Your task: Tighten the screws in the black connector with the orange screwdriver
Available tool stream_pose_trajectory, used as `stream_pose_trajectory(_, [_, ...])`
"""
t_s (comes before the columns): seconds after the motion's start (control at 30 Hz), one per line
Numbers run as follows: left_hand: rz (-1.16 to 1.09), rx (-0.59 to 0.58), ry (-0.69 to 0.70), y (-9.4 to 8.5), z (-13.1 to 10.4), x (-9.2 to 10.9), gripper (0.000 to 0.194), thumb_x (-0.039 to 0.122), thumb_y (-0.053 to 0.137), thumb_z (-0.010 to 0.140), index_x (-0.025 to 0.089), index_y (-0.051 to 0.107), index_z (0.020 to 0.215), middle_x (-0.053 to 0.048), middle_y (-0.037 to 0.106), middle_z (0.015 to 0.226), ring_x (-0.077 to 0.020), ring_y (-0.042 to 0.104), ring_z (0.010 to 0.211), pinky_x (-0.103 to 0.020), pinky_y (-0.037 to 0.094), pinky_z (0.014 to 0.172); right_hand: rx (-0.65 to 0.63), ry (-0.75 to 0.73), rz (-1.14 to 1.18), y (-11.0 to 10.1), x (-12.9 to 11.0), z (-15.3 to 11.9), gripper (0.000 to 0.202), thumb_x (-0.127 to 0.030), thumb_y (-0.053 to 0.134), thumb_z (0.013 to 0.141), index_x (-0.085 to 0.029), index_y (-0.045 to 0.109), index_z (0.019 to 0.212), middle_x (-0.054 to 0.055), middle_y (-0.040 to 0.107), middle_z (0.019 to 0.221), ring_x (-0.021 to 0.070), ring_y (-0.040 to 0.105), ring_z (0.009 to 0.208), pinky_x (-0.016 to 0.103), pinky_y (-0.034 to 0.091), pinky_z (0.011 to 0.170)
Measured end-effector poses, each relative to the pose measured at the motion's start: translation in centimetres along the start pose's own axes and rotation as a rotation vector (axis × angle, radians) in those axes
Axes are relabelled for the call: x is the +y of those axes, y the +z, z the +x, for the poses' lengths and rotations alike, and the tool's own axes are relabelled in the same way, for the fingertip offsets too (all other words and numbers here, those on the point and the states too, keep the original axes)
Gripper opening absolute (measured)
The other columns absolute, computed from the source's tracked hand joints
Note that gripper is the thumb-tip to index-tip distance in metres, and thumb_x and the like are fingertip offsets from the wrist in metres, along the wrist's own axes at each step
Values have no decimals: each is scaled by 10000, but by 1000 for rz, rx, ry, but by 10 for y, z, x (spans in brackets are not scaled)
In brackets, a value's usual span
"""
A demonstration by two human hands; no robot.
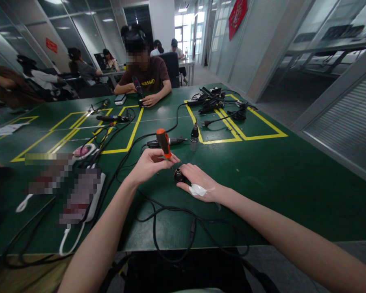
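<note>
My left hand is closed around the lower part of a screwdriver with an orange and dark brown handle. The screwdriver leans, handle up, its shaft pointing down toward a small round black part on the table. My right hand, with a white patch taped on its back, lies around that black part and steadies it against the tabletop. Just beyond stand a black electric screwdriver lying flat and an upright black and clear piece with a pointed tip.
Black cables loop across the green table near me. Power strips lie at left. Yellow tape marks rectangles, with a heap of black tools and cords at the back. A person sits opposite, holding a tool.
</note>
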State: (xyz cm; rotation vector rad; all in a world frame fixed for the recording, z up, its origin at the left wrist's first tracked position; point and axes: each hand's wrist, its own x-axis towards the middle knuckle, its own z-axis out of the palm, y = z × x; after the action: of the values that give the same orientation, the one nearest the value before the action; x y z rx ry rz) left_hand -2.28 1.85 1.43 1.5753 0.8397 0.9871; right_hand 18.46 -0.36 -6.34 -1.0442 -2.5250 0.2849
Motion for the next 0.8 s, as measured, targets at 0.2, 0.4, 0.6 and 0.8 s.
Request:
stream_pose_trajectory(0.2, [55, -9, 7, -1, 0, 2, 116, 220, 772, 701, 182, 842, 785, -55, 739, 808, -128, 607, 618, -276, 542, 637, -4, -5, -2, -1, 0, 0, 198, -340, 586, 1018, -164, 578, 1108, 142, 652, 1084, 291, 586, 966, 446, 492, 846])
stream_pose_trajectory(0.4, [76, -17, 20, -1, 0, 1, 149, 215, 740, 715, 175, 847, 811, -40, 685, 805, -132, 604, 673, -268, 531, 658, 9, -3, 14, 1, 1, 0, 211, -350, 594, 1017, -170, 585, 1126, 132, 651, 1082, 287, 587, 972, 438, 486, 844])
stream_pose_trajectory(0.6, [61, -23, -4, 0, 0, 2, 159, 210, 732, 678, 163, 839, 786, -27, 656, 779, -122, 575, 680, -249, 502, 646, 15, -8, 8, 2, 1, 0, 220, -351, 600, 1013, -166, 585, 1133, 134, 655, 1077, 290, 587, 968, 445, 490, 849])
stream_pose_trajectory(0.8, [6, 5, -82, 2, -1, 0, 181, 170, 797, 618, 130, 790, 794, -18, 712, 748, -116, 613, 682, -246, 504, 692, 20, -10, 6, 2, 1, -1, 199, -346, 584, 1017, -166, 582, 1102, 136, 653, 1058, 289, 585, 946, 439, 492, 826])
